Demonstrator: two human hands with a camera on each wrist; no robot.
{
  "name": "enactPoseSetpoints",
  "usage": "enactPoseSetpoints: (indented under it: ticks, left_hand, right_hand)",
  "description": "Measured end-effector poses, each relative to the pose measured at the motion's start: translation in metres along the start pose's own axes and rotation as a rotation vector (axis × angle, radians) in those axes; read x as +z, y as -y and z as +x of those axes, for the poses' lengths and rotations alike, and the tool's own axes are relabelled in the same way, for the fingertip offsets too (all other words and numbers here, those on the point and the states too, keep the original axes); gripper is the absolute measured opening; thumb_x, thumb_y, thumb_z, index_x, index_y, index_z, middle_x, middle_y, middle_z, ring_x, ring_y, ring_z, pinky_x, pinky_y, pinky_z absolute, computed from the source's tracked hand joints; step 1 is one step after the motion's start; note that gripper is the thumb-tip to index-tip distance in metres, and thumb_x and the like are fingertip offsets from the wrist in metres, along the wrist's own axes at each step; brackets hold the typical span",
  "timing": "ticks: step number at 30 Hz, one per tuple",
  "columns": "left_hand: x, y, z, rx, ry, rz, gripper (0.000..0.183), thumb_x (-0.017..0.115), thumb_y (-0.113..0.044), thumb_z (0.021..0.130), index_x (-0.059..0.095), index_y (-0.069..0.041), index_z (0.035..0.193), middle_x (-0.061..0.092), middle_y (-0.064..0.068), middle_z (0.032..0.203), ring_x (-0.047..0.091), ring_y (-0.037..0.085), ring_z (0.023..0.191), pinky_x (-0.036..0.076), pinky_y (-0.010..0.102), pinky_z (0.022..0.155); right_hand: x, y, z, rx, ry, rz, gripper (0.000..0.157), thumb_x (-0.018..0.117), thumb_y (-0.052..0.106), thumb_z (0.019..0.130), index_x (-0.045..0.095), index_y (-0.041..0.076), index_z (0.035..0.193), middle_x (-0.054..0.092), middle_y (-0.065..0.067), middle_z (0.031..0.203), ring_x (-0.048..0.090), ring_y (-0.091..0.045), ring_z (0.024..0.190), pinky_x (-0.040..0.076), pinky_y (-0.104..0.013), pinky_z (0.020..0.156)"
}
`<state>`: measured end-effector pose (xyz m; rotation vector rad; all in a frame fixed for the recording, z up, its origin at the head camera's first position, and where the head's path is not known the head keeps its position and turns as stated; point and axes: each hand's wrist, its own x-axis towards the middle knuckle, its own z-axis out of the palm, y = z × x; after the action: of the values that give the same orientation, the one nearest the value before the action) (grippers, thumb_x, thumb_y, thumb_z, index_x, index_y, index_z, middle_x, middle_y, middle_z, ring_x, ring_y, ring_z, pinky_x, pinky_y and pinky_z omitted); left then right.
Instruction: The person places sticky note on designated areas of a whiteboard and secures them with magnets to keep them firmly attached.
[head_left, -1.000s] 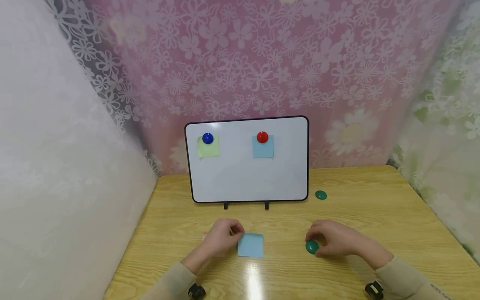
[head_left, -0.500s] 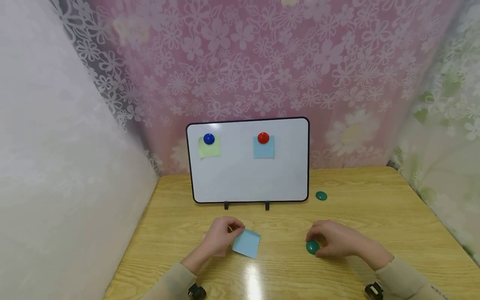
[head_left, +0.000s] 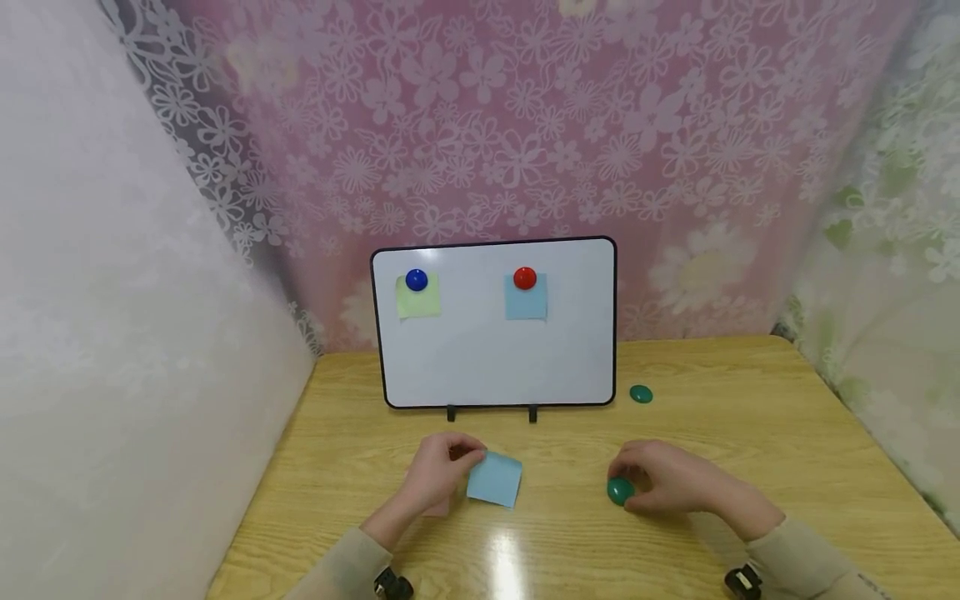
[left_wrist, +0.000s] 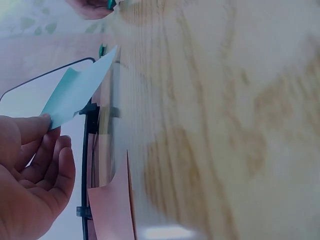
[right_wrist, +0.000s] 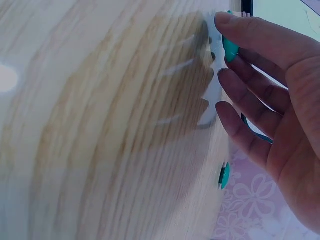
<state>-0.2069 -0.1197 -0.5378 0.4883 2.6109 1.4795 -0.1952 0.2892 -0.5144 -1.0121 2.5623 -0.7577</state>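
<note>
My left hand (head_left: 438, 471) pinches a corner of a blue sticky note (head_left: 495, 479) between thumb and fingers. In the left wrist view the note (left_wrist: 80, 90) is lifted off the table and slants upward. Under the left hand lies a pink sticky note (left_wrist: 112, 205), mostly hidden by the hand in the head view. My right hand (head_left: 663, 477) holds a round green magnet (head_left: 620, 491) by its edges, between thumb and index finger, low over the table. In the right wrist view that magnet (right_wrist: 230, 47) is gripped at the fingertips, with the other fingers loosely bent.
A whiteboard (head_left: 465, 358) stands on small black feet at the back. On it, a blue magnet (head_left: 416, 280) holds a yellow-green note (head_left: 418, 305), and a red magnet (head_left: 525, 278) holds a blue note (head_left: 526, 307). Another green magnet (head_left: 641, 393) lies right of the board.
The left hand has raised the blue note from lying flat, turning it and drawing it slightly left. More of the pink note shows. The right hand stays nearly still with the green magnet.
</note>
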Motion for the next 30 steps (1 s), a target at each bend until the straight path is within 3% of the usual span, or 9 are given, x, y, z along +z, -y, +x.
enactPoseSetpoints:
  ticks: [12, 30]
  left_hand:
    - [-0.004, -0.002, -0.002, -0.036, -0.009, -0.060, 0.012, 0.074, -0.028, 0.105, 0.081, -0.018, 0.108, 0.075, -0.008, 0.101, 0.066, 0.015, 0.090, 0.055, 0.029, 0.077]
    - [-0.005, -0.002, 0.000, -0.031, -0.068, -0.110, 0.010, 0.075, -0.021, 0.104, 0.081, -0.014, 0.108, 0.076, -0.006, 0.098, 0.066, 0.014, 0.087, 0.054, 0.027, 0.075]
  right_hand:
    - [-0.002, 0.005, 0.008, -0.052, -0.053, -0.009, 0.031, 0.090, 0.024, 0.090, 0.076, 0.019, 0.118, 0.067, 0.013, 0.109, 0.064, -0.006, 0.095, 0.058, -0.033, 0.082]
    - [-0.010, 0.005, 0.011, -0.048, -0.090, -0.021, 0.032, 0.090, 0.024, 0.091, 0.076, 0.021, 0.119, 0.069, 0.012, 0.111, 0.067, -0.009, 0.097, 0.060, -0.036, 0.083]
